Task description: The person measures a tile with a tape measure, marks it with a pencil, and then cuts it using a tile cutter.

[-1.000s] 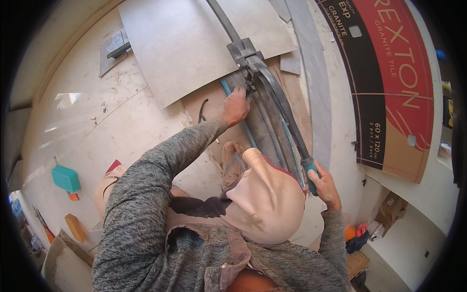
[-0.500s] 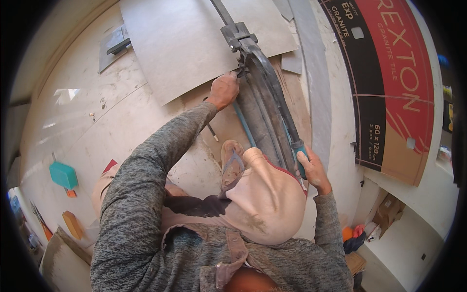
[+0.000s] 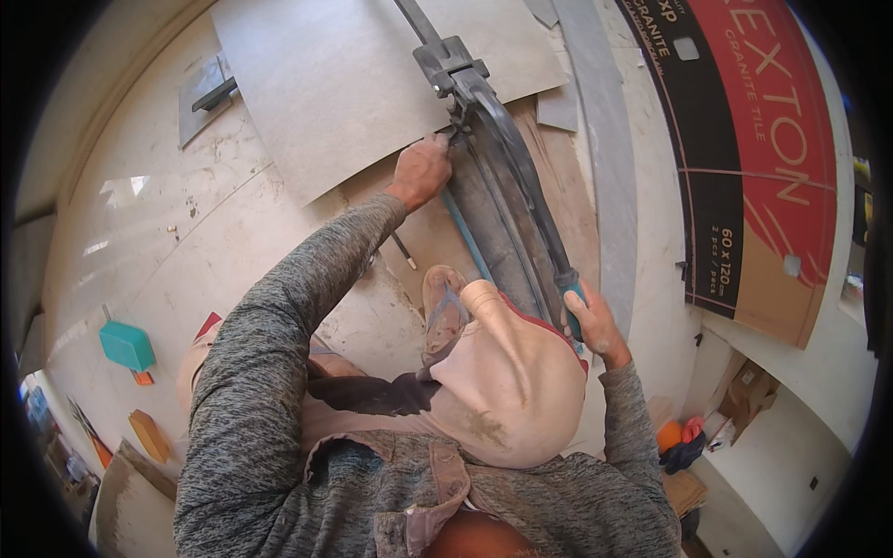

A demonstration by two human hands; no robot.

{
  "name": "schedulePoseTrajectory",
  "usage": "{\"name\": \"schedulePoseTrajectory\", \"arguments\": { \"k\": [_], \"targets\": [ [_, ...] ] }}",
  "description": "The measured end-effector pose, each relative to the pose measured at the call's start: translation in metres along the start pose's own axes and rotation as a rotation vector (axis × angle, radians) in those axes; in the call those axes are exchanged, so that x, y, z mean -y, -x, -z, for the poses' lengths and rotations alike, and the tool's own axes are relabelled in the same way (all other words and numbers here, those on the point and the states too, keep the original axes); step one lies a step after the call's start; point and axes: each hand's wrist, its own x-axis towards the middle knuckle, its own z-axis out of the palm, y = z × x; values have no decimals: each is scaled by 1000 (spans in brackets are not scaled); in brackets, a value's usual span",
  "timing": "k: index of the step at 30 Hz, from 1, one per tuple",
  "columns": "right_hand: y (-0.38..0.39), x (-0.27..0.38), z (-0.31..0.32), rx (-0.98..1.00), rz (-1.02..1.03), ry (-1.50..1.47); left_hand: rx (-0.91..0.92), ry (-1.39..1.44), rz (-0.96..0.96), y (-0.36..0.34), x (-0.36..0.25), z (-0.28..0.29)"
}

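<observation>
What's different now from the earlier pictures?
The black sliding carriage moved forward along its rail, further over the grey tile. The left hand, by its near end, and the right hand, gripping the teal handle, moved forward with it. Nothing was visibly let go. The tile and red-and-black box stayed in place.

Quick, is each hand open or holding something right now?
Left hand: curled at the dark cutter head; grip cannot be told.
Right hand: closed, holding the teal handle.
</observation>
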Motion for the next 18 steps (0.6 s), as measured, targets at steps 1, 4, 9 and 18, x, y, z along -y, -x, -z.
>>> {"name": "schedulePoseTrajectory", "arguments": {
  "k": [1, 4, 9, 18],
  "targets": [
    [-1, -1, 0, 4, 1, -3, 12, -10, -8, 0, -1, 1],
    [-3, 2, -1, 9, 8, -10, 9, 4, -29, -1, 0, 3],
    [-4, 11, -2, 18, 80, 44, 28, -35, -28, -1, 5, 1],
    [-6, 6, 2, 41, 19, 73, 77, -32, -78, -1, 7, 1]
  ]
}}
